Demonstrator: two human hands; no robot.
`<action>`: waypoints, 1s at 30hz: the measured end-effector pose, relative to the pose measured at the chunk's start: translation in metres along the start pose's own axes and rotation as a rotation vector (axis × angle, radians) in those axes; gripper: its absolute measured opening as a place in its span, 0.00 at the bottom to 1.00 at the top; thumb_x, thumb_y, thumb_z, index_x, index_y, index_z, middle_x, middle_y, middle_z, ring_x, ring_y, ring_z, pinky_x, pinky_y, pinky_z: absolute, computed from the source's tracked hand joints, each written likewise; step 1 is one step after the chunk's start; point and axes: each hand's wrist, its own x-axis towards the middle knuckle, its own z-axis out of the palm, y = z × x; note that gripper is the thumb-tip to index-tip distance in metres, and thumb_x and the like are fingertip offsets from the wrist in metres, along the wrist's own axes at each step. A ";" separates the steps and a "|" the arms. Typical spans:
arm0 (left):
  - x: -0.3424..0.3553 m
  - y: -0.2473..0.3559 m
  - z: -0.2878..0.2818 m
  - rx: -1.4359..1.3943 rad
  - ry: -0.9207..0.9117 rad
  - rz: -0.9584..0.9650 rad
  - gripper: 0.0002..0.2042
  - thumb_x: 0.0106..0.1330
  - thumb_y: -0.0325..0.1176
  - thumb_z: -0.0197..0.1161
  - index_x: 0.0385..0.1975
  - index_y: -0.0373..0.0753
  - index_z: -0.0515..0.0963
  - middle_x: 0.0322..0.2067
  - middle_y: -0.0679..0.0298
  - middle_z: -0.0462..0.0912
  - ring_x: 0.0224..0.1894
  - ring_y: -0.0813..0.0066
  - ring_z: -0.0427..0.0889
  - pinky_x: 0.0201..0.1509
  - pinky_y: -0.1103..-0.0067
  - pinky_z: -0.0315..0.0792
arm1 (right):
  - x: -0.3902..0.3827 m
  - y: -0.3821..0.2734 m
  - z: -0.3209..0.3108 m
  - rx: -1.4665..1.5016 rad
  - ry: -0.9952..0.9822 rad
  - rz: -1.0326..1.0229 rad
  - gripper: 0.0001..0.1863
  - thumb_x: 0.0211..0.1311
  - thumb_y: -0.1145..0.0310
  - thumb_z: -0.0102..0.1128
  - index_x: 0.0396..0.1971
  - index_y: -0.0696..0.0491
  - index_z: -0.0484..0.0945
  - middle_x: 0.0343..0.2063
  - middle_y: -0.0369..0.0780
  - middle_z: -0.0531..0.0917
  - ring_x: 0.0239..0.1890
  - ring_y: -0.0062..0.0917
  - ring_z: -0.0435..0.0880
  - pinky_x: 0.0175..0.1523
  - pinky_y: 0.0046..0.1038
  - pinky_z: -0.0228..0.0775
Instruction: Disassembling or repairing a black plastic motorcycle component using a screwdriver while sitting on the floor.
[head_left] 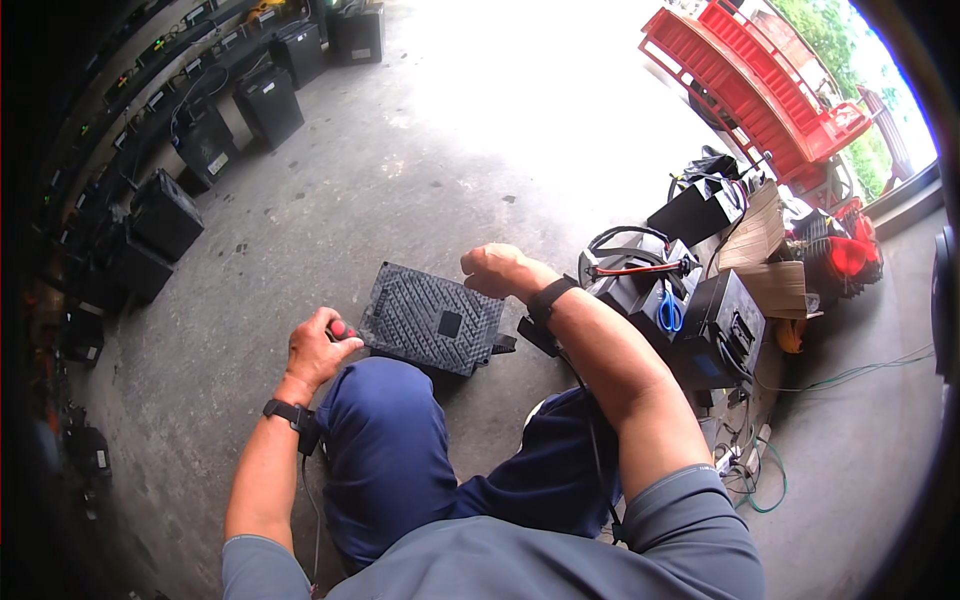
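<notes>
Crouches over a mottled grey concrete floor (pixel 300 240), running across the frame into daylight at the top. Faces a red slatted metal cart (pixel 740 90) at upper right, rows of black rectangular boxes (pixel 268 105) at upper left, and brown torn cardboard (pixel 765 235) at right. Has a black rectangular case with raised herringbone ribs (pixel 415 310) lying mid-frame on the floor, ribbed face up. Looks early in the handling, with no part visibly removed; cannot tell what is left. Holds the right hand (pixel 492 270) at its upper right corner, fingers curled, contents hidden; cannot tell their grip. Wraps the left hand's (pixel 320 345) fingers around a red-and-black rounded handle (pixel 342 330), just beside the case's left edge.
</notes>
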 end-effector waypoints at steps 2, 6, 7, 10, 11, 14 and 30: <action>0.003 0.001 0.001 0.041 0.034 -0.049 0.24 0.51 0.30 0.74 0.49 0.40 0.75 0.32 0.59 0.83 0.33 0.66 0.84 0.40 0.72 0.78 | -0.001 0.002 0.000 -0.009 0.000 0.009 0.12 0.57 0.60 0.62 0.28 0.55 0.83 0.27 0.47 0.85 0.35 0.41 0.87 0.40 0.39 0.80; 0.004 -0.008 0.006 -0.093 0.001 -0.006 0.22 0.50 0.29 0.75 0.47 0.39 0.76 0.31 0.61 0.83 0.32 0.67 0.84 0.39 0.74 0.78 | 0.000 0.002 -0.001 0.010 0.003 0.018 0.12 0.56 0.61 0.62 0.28 0.55 0.83 0.26 0.48 0.85 0.34 0.41 0.87 0.40 0.38 0.80; 0.005 -0.008 0.007 -0.113 0.008 0.053 0.20 0.50 0.30 0.76 0.43 0.38 0.76 0.30 0.63 0.83 0.31 0.68 0.84 0.38 0.75 0.78 | 0.002 0.002 -0.001 0.007 0.007 0.017 0.12 0.56 0.61 0.62 0.28 0.55 0.83 0.26 0.48 0.85 0.34 0.41 0.87 0.40 0.38 0.80; 0.002 -0.016 0.002 -0.176 -0.036 -0.035 0.21 0.49 0.31 0.76 0.42 0.37 0.76 0.30 0.63 0.83 0.32 0.72 0.84 0.39 0.75 0.78 | 0.011 -0.001 0.004 0.017 0.034 -0.033 0.12 0.55 0.60 0.62 0.26 0.55 0.82 0.27 0.47 0.86 0.34 0.39 0.88 0.38 0.37 0.80; 0.000 -0.018 0.001 -0.169 -0.030 -0.045 0.21 0.49 0.31 0.76 0.42 0.37 0.76 0.30 0.63 0.83 0.32 0.72 0.84 0.39 0.75 0.78 | 0.014 -0.001 0.008 -0.029 0.032 -0.061 0.12 0.56 0.60 0.61 0.23 0.53 0.81 0.25 0.45 0.85 0.31 0.37 0.87 0.36 0.36 0.79; 0.012 -0.006 -0.005 -0.120 0.083 0.021 0.16 0.52 0.29 0.74 0.40 0.37 0.78 0.28 0.65 0.83 0.31 0.79 0.80 0.39 0.77 0.77 | 0.023 0.035 0.037 -0.177 0.037 -0.184 0.14 0.60 0.62 0.54 0.13 0.42 0.72 0.16 0.35 0.77 0.19 0.26 0.78 0.28 0.33 0.73; 0.035 0.008 -0.046 -0.659 0.267 -0.043 0.14 0.61 0.35 0.74 0.40 0.38 0.76 0.34 0.63 0.85 0.30 0.77 0.84 0.33 0.82 0.78 | 0.004 0.009 0.006 0.145 0.147 0.047 0.09 0.52 0.65 0.64 0.31 0.54 0.83 0.27 0.48 0.85 0.33 0.40 0.87 0.37 0.38 0.79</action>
